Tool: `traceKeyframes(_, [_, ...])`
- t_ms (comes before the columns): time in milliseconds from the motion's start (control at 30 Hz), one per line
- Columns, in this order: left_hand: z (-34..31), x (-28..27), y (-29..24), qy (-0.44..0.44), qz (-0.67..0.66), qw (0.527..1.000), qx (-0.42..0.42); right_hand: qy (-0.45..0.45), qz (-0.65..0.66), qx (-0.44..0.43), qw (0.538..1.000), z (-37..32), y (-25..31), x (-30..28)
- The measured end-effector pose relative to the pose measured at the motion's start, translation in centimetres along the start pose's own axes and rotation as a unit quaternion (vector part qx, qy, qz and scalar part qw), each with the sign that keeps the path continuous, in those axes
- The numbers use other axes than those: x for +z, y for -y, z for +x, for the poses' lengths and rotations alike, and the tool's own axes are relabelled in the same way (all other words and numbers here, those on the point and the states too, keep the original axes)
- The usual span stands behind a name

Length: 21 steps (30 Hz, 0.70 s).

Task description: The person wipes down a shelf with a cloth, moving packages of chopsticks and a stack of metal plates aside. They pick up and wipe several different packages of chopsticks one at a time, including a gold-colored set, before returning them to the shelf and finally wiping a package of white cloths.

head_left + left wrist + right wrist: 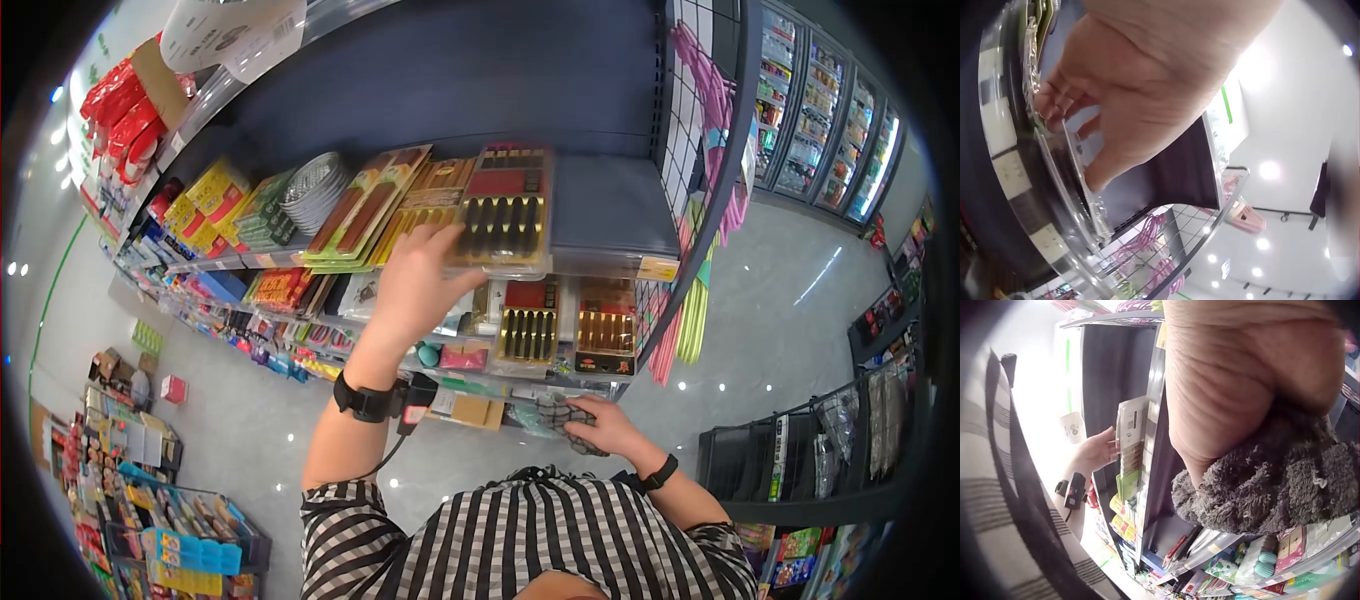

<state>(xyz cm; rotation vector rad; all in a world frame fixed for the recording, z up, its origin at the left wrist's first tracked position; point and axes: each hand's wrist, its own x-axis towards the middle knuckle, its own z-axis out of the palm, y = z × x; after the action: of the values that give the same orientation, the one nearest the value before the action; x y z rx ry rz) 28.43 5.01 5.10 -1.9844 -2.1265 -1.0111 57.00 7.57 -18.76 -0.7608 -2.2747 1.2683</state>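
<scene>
My left hand [415, 285] reaches to the upper shelf, its fingers at the left side of a flat clear pack [502, 222] with a row of black-and-gold sticks. In the left wrist view its thumb [1107, 167] stands apart from the fingers, beside the clear edge of the packaging. Lower down, beside the shelving, my right hand [608, 432] holds a bunched grey cloth [572, 420]. The right wrist view shows this shaggy cloth [1254, 487] close up under the palm, which hides part of the fingers.
Left of the pack lie brown stick packs [370, 205], stacked foil bowls [312, 188] and yellow boxes [215, 200]. Similar packs [528, 325] fill the shelf below. A wire grid [690, 130] with pink hangers [708, 85] closes the right end. A black rack [800, 450] stands behind right.
</scene>
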Motion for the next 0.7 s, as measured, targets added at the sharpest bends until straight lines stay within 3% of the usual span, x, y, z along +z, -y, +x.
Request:
traceKeyframes(67, [-0.4, 0.1, -0.6, -0.073, 0.144, 0.982, 0.097, 0.016, -0.003, 0.005, 1.0, 0.4, 0.8, 0.0])
traceKeyframes(267, [-0.8, 1.8, 0.9, -0.133, 0.093, 0.973, 0.163, 0.025, -0.002, -0.017, 1.0, 0.8, 0.4, 1.2])
traceKeyframes(333, [-2.4, 2.0, 0.3, -0.196, 0.019, 0.963, 0.184, 0.031, 0.008, -0.009, 0.999, 0.5, 0.7, 1.1])
traceKeyframes(367, [-4.3, 3.1, 0.9, -0.189, -0.016, 0.969, 0.158, 0.026, 0.018, 0.002, 0.999, 0.3, 1.0, 0.9])
traceKeyframes(433, [-8.1, 7.9, 3.5, -0.086, -0.123, 0.988, -0.022, 0.005, 0.021, 0.014, 1.0, -0.1, 0.8, 1.0])
traceKeyframes(500, [-10.5, 14.1, 7.3, -0.073, -0.012, 0.995, -0.064, 0.0, 0.034, 0.041, 0.999, -0.7, 0.1, 1.1])
traceKeyframes(533, [-11.6, 17.3, 9.9, -0.069, -0.015, 0.995, -0.067, -0.004, 0.042, 0.063, 0.997, -0.9, -0.1, 1.1])
traceKeyframes(567, [-12.5, 20.5, 12.3, -0.024, -0.042, 0.99, -0.131, -0.015, 0.024, 0.054, 0.998, -1.2, 0.0, 1.0])
traceKeyframes(600, [-12.4, 20.9, 12.2, 0.022, -0.068, 0.978, -0.194, -0.015, 0.021, 0.059, 0.998, -1.5, 0.2, 1.0])
traceKeyframes(633, [-12.3, 21.2, 12.3, 0.026, -0.073, 0.977, -0.196, -0.016, 0.031, 0.07, 0.997, -1.8, 0.4, 1.0])
traceKeyframes(667, [-11.7, 21.5, 12.6, 0.089, -0.188, 0.925, -0.318, -0.018, 0.039, 0.081, 0.996, -2.0, 0.6, 0.9])
traceKeyframes(700, [-10.9, 21.4, 12.3, 0.149, -0.296, 0.841, -0.428, -0.018, 0.037, 0.085, 0.996, -2.2, 0.8, 0.9])
